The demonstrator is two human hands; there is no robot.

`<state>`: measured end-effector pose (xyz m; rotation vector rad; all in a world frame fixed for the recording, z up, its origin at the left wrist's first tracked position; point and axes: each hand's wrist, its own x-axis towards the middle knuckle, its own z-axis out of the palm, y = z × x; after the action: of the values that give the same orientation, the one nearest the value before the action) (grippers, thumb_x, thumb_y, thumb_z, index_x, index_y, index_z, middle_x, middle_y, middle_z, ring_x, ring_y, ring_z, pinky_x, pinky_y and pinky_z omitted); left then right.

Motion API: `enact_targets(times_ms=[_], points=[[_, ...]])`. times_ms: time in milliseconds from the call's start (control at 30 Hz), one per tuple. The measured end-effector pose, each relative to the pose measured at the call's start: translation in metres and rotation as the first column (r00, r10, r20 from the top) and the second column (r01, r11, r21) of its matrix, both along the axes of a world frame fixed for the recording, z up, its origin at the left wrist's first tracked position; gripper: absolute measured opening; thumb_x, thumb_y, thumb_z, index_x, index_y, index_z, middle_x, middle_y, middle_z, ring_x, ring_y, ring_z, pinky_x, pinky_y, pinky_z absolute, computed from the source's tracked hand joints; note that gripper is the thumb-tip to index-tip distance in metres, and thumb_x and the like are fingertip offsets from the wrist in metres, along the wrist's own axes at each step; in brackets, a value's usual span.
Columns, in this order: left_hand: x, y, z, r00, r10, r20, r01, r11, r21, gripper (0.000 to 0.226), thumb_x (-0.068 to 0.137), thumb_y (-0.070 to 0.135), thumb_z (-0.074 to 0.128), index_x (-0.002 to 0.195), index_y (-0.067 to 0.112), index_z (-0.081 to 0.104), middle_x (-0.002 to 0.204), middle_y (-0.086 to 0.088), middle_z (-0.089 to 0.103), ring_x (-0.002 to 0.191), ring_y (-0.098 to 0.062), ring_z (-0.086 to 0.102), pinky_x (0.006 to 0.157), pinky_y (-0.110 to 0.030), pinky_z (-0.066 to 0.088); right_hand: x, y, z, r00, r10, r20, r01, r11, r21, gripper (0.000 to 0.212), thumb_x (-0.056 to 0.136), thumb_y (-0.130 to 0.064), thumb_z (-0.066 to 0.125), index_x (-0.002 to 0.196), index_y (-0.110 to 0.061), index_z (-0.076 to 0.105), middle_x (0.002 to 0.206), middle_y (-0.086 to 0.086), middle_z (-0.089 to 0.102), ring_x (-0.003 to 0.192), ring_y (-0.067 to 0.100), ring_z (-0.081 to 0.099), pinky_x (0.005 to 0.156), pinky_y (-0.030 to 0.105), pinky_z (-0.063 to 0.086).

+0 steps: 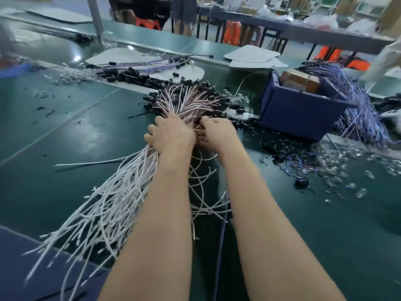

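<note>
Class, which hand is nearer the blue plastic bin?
Right. Both hands grip the pinkish-white wire bundle; the right hand is left of the blue plastic bin, the left hand farther left.

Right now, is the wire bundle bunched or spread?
Bunched at the middle: left hand and right hand grip the wire bundle there, while its ends fan out across the table.

Bin right of wire bundle — both on table.

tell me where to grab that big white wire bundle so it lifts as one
Probably at the narrow waist of the wire bundle, where the left hand and right hand grip it, coming from above. Beyond it the capped ends fan out and nearer the loose tails splay, so only the waist is tight.
</note>
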<state>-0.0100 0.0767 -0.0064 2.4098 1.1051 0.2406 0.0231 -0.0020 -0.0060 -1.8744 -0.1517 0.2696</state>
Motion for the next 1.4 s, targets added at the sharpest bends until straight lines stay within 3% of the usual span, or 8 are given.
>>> enact_targets(times_ms=[100, 267, 467, 667, 933, 1067, 1267, 1400], points=[[-0.002, -0.005, 0.010, 1.000, 0.018, 0.002, -0.018, 0.999, 0.039, 0.058, 0.091, 0.032, 0.056, 0.142, 0.016, 0.033, 0.153, -0.015, 0.020, 0.141, -0.037, 0.015, 0.115, -0.056, 0.013, 0.007, -0.040, 0.001, 0.977, -0.012, 0.213, 0.103, 0.902, -0.420, 0.021, 0.087, -0.026, 0.054, 0.074, -0.012, 0.064, 0.077, 0.007, 0.064, 0.082, 0.031, 0.061, 0.062, 0.030, 0.045], [0.009, -0.054, 0.024, 0.906, -0.204, 0.372, 0.177, 0.978, 0.107, 0.040, 0.093, 0.027, 0.053, 0.131, 0.014, 0.049, 0.138, -0.012, 0.044, 0.128, -0.027, 0.040, 0.104, -0.036, 0.032, -0.003, -0.042, -0.008, 0.980, 0.115, 0.164, 0.037, 0.701, -0.712, 0.033, 0.091, -0.024, 0.054, 0.120, -0.009, 0.053, 0.128, 0.015, 0.054, 0.120, 0.035, 0.048, 0.092, 0.037, 0.042], [0.015, -0.069, 0.019, 0.871, -0.214, 0.442, 0.318, 0.932, -0.175, 0.027, 0.093, 0.024, 0.048, 0.112, 0.011, 0.062, 0.118, -0.008, 0.062, 0.107, -0.023, 0.057, 0.079, -0.023, 0.035, -0.006, -0.040, 0.000, 0.986, 0.114, 0.120, -0.026, 0.824, -0.567, 0.023, 0.093, -0.021, 0.051, 0.114, -0.014, 0.059, 0.116, 0.010, 0.063, 0.112, 0.030, 0.056, 0.084, 0.033, 0.044], [0.016, -0.074, 0.028, 0.862, -0.175, 0.476, 0.324, 0.912, -0.251, 0.025, 0.094, 0.026, 0.048, 0.106, 0.010, 0.064, 0.110, -0.007, 0.066, 0.105, -0.024, 0.058, 0.082, -0.022, 0.038, 0.012, -0.091, 0.032, 0.999, -0.046, -0.020, 0.040, 0.978, -0.204, 0.026, 0.087, -0.008, 0.056, 0.063, -0.010, 0.046, 0.061, 0.007, 0.041, 0.052, 0.020, 0.036, 0.048, 0.026, 0.027], [0.019, -0.177, 0.048, 0.654, -0.505, 0.564, 0.749, 0.324, -0.578, 0.032, 0.102, 0.028, 0.038, 0.091, 0.009, 0.061, 0.082, -0.010, 0.069, 0.059, -0.013, 0.066, 0.050, -0.019, 0.052, 0.009, -0.194, 0.046, 0.860, -0.509, 0.033, 0.397, 0.708, 0.584, 0.015, 0.099, -0.007, 0.043, 0.086, -0.013, 0.048, 0.072, 0.002, 0.059, 0.045, 0.006, 0.052, 0.044, 0.019, 0.044], [0.026, -0.191, 0.036, 0.567, -0.690, 0.451, 0.824, 0.461, -0.329, 0.023, 0.097, 0.018, 0.047, 0.090, 0.008, 0.066, 0.071, 0.000, 0.067, 0.036, 0.003, 0.045, 0.041, -0.012, 0.037, 0.009, -0.226, 0.030, 0.770, -0.617, -0.161, 0.524, 0.468, 0.712, 0.015, 0.099, -0.009, 0.045, 0.085, -0.015, 0.047, 0.075, 0.004, 0.057, 0.052, 0.009, 0.051, 0.049, 0.017, 0.047], [0.035, -0.191, 0.016, 0.566, -0.641, 0.518, 0.791, 0.598, -0.124, 0.014, 0.093, 0.019, 0.056, 0.081, 0.020, 0.063, 0.073, 0.002, 0.064, 0.068, -0.014, 0.055, 0.067, -0.024, 0.043, 0.008, -0.216, -0.010, 0.915, -0.398, 0.069, 0.309, 0.801, 0.513, 0.026, 0.097, -0.018, 0.054, 0.072, -0.014, 0.061, 0.051, -0.008, 0.046, 0.047, 0.007, 0.034, 0.046, 0.020, 0.028], [0.031, -0.181, 0.002, 0.588, -0.616, 0.523, 0.762, 0.639, -0.104, 0.013, 0.094, 0.019, 0.054, 0.090, 0.018, 0.066, 0.073, 0.009, 0.064, 0.069, -0.011, 0.059, 0.067, -0.022, 0.044, 0.010, -0.216, -0.011, 0.849, -0.529, -0.013, 0.397, 0.621, 0.676, 0.025, 0.098, -0.014, 0.050, 0.076, -0.014, 0.060, 0.051, -0.007, 0.055, 0.042, 0.003, 0.046, 0.044, 0.015, 0.040]])
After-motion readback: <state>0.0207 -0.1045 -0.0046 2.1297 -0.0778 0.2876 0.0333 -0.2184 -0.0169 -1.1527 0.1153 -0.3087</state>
